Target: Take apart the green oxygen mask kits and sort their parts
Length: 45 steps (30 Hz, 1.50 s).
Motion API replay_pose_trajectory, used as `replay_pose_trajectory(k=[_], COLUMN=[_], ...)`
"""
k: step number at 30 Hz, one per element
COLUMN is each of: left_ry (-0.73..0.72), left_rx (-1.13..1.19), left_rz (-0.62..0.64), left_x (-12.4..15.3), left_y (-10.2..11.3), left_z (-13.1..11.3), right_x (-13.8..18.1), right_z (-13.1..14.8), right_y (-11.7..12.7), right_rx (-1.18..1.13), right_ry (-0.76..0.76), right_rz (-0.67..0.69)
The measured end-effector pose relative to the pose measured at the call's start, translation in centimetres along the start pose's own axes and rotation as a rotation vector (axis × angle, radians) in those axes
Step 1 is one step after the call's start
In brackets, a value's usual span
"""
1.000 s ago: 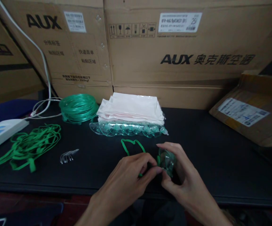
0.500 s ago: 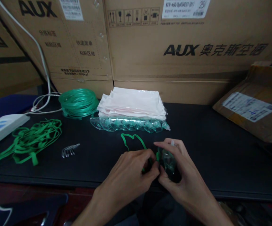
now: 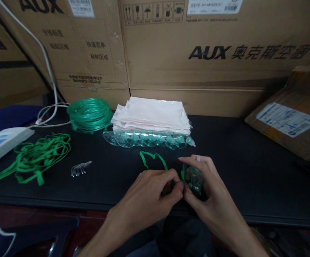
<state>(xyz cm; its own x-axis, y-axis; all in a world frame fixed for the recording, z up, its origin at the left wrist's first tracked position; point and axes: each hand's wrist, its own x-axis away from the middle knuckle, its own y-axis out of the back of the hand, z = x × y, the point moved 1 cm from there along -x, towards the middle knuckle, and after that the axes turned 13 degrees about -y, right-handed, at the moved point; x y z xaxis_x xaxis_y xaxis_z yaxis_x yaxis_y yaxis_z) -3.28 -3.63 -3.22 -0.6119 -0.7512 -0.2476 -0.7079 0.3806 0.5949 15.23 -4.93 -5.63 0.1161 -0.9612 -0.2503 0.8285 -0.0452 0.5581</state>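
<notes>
My right hand (image 3: pixel 214 192) is wrapped around a clear green plastic mask (image 3: pixel 196 179), whose far side is hidden by the fingers. Beside it, my left hand (image 3: pixel 153 194) pinches a green elastic strap (image 3: pixel 155 156) at the mask's near edge. The strap loops out onto the black table beyond my left knuckles. Both sets of fingertips almost meet, so the point where strap and mask join is mostly covered. Behind the hands lies a row of similar clear green masks (image 3: pixel 146 140), nested together in front of a stack of white packets (image 3: pixel 155 113).
A coil of green tubing (image 3: pixel 90 115) stands left of the packets. Nearer lie a tangle of green elastic straps (image 3: pixel 44 155), small metal strips (image 3: pixel 80 169) and a white power strip (image 3: pixel 6 144). Large cardboard boxes (image 3: pixel 157 57) close off the back; a taped parcel (image 3: pixel 286 117) sits right.
Both hands have shifted very slightly right with the mask. My left fingertips have closed in on the strap at the mask's edge. The whole view has tilted a little downward.
</notes>
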Motion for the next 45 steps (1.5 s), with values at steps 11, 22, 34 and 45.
replay_pose_trajectory(k=[11, 22, 34, 45], left_ry=[0.040, -0.016, 0.048, 0.009], left_rx=[-0.030, -0.039, -0.020, -0.038], left_rz=[-0.030, 0.004, -0.022, -0.006], left_x=[-0.20, 0.05, -0.07, 0.05], left_y=[-0.14, -0.08, -0.07, -0.06], left_z=[0.02, 0.01, 0.08, 0.04], right_x=[-0.06, -0.07, -0.08, -0.17], right_z=[0.04, -0.03, -0.39, -0.11], right_y=[0.06, -0.07, 0.11, 0.09], right_rx=[-0.046, 0.029, -0.101, -0.033], right_ry=[0.027, 0.072, 0.013, 0.024], right_rz=[0.079, 0.007, 0.102, 0.053])
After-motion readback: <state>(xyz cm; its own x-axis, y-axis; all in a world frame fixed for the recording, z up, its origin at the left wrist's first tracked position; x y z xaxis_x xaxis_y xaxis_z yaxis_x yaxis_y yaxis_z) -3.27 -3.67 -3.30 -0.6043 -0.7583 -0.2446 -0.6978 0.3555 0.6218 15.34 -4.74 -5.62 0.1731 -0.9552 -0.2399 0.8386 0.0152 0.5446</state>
